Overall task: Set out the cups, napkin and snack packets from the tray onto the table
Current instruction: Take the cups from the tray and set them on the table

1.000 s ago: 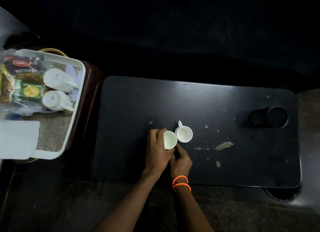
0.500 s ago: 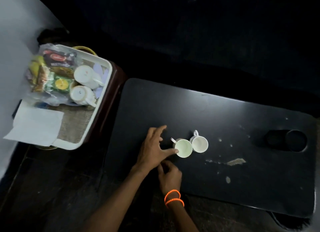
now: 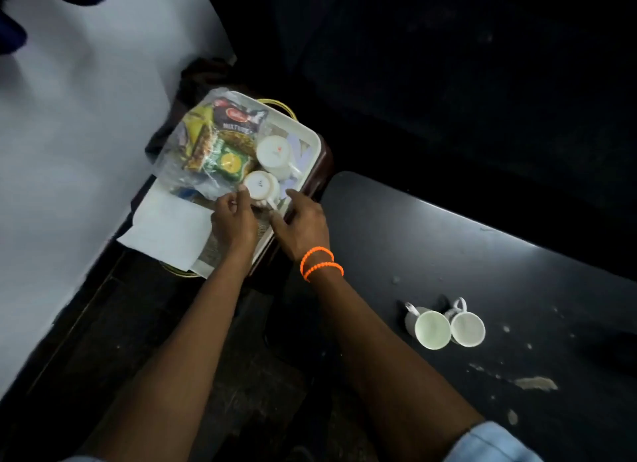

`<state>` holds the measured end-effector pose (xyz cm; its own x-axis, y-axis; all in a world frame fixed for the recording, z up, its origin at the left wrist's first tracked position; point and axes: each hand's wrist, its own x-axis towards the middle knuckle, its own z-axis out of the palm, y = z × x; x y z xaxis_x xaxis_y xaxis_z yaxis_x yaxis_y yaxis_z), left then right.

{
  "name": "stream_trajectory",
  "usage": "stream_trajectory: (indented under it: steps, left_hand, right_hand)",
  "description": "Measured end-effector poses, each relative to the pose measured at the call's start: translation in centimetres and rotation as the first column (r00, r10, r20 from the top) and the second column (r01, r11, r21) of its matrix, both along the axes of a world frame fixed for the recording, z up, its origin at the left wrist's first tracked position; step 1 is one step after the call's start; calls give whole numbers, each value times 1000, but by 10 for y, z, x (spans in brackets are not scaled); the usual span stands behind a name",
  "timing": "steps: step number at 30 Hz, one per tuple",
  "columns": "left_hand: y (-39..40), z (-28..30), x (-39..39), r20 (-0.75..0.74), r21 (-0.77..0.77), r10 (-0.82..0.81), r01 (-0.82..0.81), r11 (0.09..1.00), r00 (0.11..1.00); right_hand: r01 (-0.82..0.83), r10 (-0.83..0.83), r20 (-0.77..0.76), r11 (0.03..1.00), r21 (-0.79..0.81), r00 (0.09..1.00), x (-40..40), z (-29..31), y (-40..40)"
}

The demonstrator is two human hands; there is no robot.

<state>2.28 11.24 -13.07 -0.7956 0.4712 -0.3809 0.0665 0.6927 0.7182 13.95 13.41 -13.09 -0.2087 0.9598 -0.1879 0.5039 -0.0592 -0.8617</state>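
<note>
The white tray (image 3: 312, 135) sits on a dark stand left of the black table (image 3: 431, 241). Two white cups lie on their sides in it, the near cup (image 3: 261, 185) and the far cup (image 3: 274, 154). Beside them is a clear bag of snack packets (image 3: 220, 144), and a white napkin (image 3: 165, 232) hangs over the tray's near end. My left hand (image 3: 235, 222) has curled fingers touching the near cup's left side. My right hand (image 3: 305, 225) is spread by that cup's handle. Two more cups (image 3: 432, 330) (image 3: 467, 328) stand upright and touching on the table.
A woven mat (image 3: 215, 251) lines the tray under my left wrist. A pale wall (image 3: 69, 134) runs along the left. The table carries pale stains (image 3: 536, 383) near its front right. Dark floor lies between me and the stand.
Both hands have left the two cups on the table and moved left to the tray. My view has swung left and closer to the tray.
</note>
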Motion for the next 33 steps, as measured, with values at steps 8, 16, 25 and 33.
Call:
stream_trajectory:
  steps: [8, 16, 25, 33]
  left_hand:
    - [23, 19, -18, 646, 45, 206, -306, 951, 735]
    - [-9, 22, 1, 744, 259, 7, -299, 918, 668]
    - [-22, -19, 97, 694, 317, -355, 177, 932, 626]
    - [-25, -53, 198, 530, 324, -580, 484, 813, 619]
  right_hand:
    - [-4, 13, 32, 963, -270, 999, -24, -6, 12]
    - [123, -378, -390, 832, -541, 840, 18, 0, -3]
    - [108, -399, -301, 736, -668, 866, 142, -9, 10]
    - [174, -277, -74, 768, -617, 958, 246, -30, 9]
